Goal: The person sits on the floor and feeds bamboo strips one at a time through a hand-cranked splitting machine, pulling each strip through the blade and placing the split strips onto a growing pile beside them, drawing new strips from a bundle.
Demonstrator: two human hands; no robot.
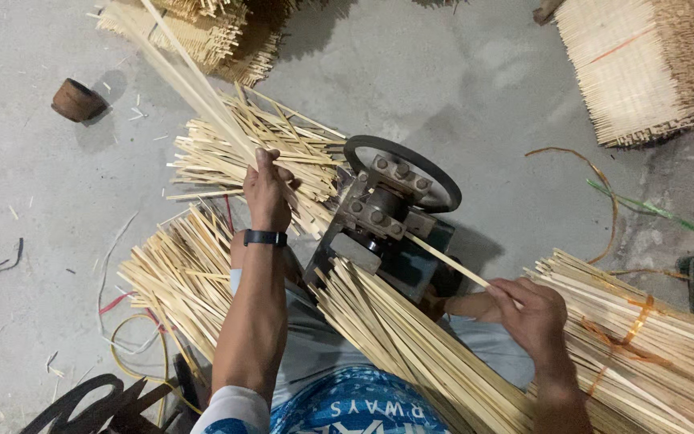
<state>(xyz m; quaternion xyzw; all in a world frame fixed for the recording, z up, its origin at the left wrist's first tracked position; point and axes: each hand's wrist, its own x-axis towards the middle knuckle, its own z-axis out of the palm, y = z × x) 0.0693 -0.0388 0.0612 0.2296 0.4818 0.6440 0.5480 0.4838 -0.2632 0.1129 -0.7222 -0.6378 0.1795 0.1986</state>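
Lap: a long sheaf of pale bamboo strips (411, 354) lies slanted across my knees, its far end touching the machine base.
Right hand (533, 313): I see it closed on a single thin bamboo strip (443, 259), fingers pinched together around its near end. The strip runs up and left into the machine.
Right-side bundle (652, 354): a thick stack of strips just beside the right hand, tied with orange band (628, 329).
Left forearm: a black wristband (265, 238) sits on the wrist; a pale sleeve shows at the elbow.
Left hand (267, 193): clamped shut on flat bamboo slats (194, 84) that slant up and left from the fist toward the far corner of the floor.
Machine (379, 217): a small metal splitter with bolted plates and a dark round wheel (403, 165) behind them, standing between my two hands.
Left pile (182, 269): loose strips fanned on the floor, beside the left arm; red and yellow cords near it.
Middle pile (259, 149): a criss-crossed heap of strips, under and beyond the left hand, touching the machine.
Floor (475, 72): grey concrete, splinters scattered.
Far left: a small brown pot (76, 100) lying on its side, well apart from the piles.
Far top: stacked strip bundles (210, 32) at the upper edge.
Far right: a large squared block of sticks (644, 64); green and orange cords trail below it.
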